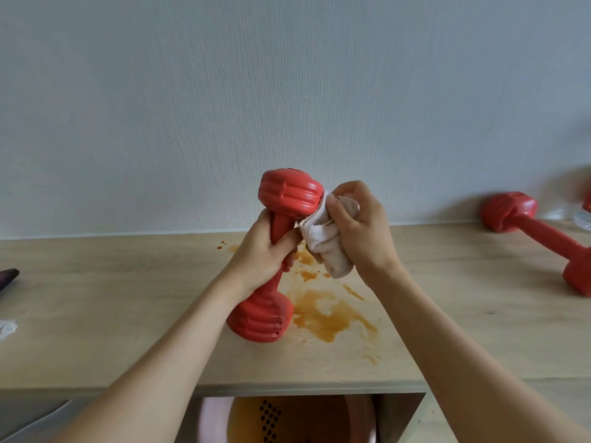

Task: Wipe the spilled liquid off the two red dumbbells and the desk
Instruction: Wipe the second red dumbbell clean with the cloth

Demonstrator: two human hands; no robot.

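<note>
Center of the desk: one red dumbbell stood tilted, lower head resting on the wood, upper head leaning up and to the right against the pale wall background. Left hand gripped the handle, fingers curled tight round it just under the upper head. Right hand held a bunched whitish cloth, fingers and thumb closed round the wad, cloth pressed against the underside of the upper head and touching the handle top. Loose cloth end hung down toward the desk, apart from the surface as far as could be told.

Orange-brown spill lay on the desk just right of the lower head, biggest patch beside it, smaller splashes and drops behind, toward the wall, partly hidden by the hands. Spill was unwiped.

Second red dumbbell lay on its side at far right of the desk, well apart from the spill, one head near the wall, other head near the frame edge.

Below the desk edge, a pinkish basin showed in an opening, blurred, with orange-brown contents. Dark object at far left edge, unclear what.
</note>
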